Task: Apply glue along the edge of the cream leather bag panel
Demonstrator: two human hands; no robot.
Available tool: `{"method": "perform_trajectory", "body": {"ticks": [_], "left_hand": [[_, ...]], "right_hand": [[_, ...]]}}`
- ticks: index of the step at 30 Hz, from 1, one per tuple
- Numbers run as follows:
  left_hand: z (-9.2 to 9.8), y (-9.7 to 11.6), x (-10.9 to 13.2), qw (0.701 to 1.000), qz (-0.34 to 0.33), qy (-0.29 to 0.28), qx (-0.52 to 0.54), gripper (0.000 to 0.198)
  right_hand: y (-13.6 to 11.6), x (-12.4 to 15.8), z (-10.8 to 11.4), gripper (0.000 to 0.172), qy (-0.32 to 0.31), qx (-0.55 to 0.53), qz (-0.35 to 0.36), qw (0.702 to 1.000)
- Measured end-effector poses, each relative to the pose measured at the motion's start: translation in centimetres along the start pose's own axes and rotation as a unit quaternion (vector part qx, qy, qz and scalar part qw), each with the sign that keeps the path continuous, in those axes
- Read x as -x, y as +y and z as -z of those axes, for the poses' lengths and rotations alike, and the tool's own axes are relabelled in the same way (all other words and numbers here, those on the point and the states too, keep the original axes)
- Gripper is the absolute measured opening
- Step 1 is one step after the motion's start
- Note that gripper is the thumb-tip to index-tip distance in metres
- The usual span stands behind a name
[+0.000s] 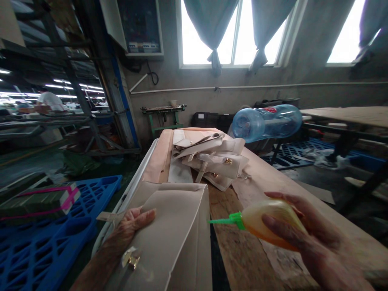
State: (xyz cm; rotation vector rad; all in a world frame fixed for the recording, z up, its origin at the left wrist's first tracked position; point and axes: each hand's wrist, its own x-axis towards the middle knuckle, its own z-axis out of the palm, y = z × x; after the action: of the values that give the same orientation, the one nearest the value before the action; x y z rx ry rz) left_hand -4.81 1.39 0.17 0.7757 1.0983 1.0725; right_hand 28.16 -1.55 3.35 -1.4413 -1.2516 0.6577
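Head view: left hand [129, 226] lies flat on beige bag flap [169, 226], fingers spread, pinning not gripping; flap rests at near end of wooden table [239, 258], brass clasp [132, 262] just beside wrist. Right hand [306, 234] wraps squeeze bottle [269, 222], green nozzle [226, 220] pointing at flap edge, not touching.

Risks: firm squeeze likely floods edge, stains fabric; flap may slide under light hold; drip may land on bare wood. Pile of finished bags [209, 157] sits well apart.

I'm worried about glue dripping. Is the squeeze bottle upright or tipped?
Tipped on its side: the right hand holds the squeeze bottle roughly level, its green nozzle pointing left toward the beige bag.
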Motion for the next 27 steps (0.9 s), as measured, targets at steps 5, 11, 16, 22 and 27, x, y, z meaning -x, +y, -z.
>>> {"method": "perform_trajectory", "body": {"ticks": [5, 11, 16, 22, 27], "left_hand": [[-0.2, 0.0, 0.3, 1.000, 0.005, 0.000, 0.008, 0.044], [-0.2, -0.1, 0.4, 1.000, 0.000, 0.001, 0.004, 0.044], [-0.5, 0.1, 0.8, 1.000, 0.006, 0.002, 0.006, 0.041], [-0.3, 0.0, 0.4, 1.000, -0.002, -0.005, -0.002, 0.043], [-0.1, -0.2, 0.3, 1.000, -0.002, -0.016, 0.007, 0.042]], "right_hand": [[-1.0, 2.0, 0.0, 0.055, 0.025, -0.038, -0.079, 0.996], [-0.9, 3.2, 0.2, 0.057, 0.036, -0.041, -0.126, 0.991], [-0.7, 2.7, 0.2, 0.054, 0.053, -0.033, -0.094, 0.994], [-0.1, 1.0, -0.1, 0.038, 0.052, 0.032, 0.072, 0.996], [1.7, -0.5, -0.8, 0.036, 0.072, 0.061, 0.153, 0.984]]}}
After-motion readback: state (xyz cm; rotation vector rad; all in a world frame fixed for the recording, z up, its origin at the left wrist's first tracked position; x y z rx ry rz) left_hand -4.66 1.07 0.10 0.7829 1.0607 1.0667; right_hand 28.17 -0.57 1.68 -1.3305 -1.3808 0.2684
